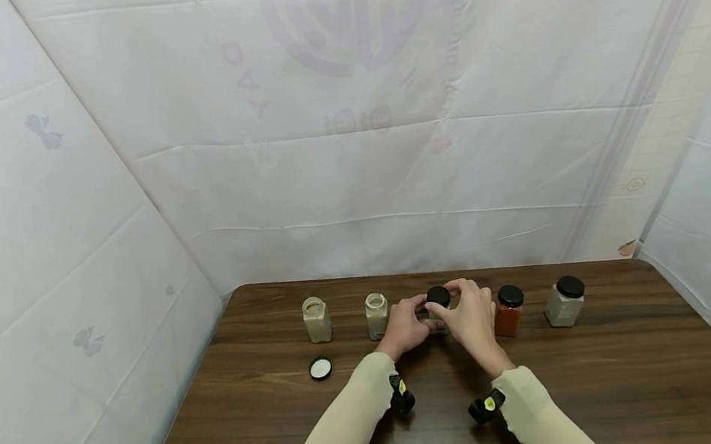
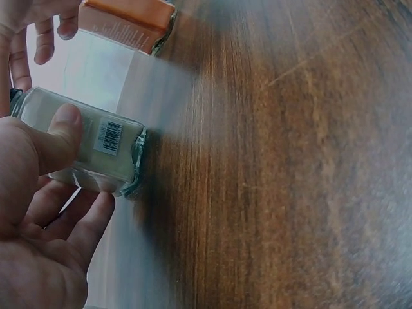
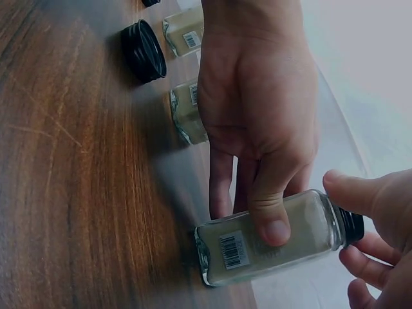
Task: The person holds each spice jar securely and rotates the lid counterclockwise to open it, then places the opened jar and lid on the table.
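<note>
A square glass jar (image 3: 299, 235) of pale powder stands on the table with a barcode label on its side. My left hand (image 1: 403, 329) grips its body, thumb across the glass in the left wrist view and fingers on the opposite side. Around the black lid (image 1: 437, 296) on top, my right hand (image 1: 471, 316) holds with thumb and fingers curled at the rim. To the left are two lidless jars of pale powder, a near one (image 1: 378, 316) beside the left hand and a farther one (image 1: 317, 320).
A loose black lid (image 1: 320, 368) lies inside up before the far-left jar. Another loose lid (image 3: 143, 51) shows in the right wrist view. Right of my hands stand a lidded orange-red jar (image 1: 508, 310) and a lidded pale jar (image 1: 564, 301). White sheeting (image 1: 349, 177) hangs behind the wooden table (image 1: 623, 381).
</note>
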The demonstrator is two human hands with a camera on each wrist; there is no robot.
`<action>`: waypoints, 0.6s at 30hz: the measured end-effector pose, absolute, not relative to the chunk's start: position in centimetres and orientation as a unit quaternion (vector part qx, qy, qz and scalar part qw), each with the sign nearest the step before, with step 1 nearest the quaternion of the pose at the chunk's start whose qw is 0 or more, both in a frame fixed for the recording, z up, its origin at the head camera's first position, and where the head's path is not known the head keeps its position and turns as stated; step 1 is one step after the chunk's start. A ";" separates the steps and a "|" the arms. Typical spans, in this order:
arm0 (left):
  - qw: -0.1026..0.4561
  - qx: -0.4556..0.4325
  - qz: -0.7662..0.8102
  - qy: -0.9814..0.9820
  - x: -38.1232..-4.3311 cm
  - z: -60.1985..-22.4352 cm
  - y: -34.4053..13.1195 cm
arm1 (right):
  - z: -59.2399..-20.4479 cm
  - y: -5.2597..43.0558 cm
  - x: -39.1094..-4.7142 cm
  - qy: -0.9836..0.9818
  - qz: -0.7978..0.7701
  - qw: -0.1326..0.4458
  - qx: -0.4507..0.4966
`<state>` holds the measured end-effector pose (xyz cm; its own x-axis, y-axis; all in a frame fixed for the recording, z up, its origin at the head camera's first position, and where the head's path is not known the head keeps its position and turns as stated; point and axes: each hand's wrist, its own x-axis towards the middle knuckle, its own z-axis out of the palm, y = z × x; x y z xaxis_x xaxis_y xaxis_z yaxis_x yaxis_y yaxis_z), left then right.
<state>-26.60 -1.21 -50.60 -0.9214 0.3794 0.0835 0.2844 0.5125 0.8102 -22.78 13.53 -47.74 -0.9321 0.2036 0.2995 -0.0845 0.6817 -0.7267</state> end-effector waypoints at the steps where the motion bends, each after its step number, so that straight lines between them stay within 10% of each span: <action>1: 0.052 0.191 0.456 0.868 -26.6 -50.6 -1.2 | -47.7 13.5 -22.8 -0.899 0.398 0.181 -0.033; 18: 0.046 0.200 0.460 0.864 -26.8 -50.9 -1.1 | -47.3 15.0 -23.1 -0.903 0.411 0.109 0.055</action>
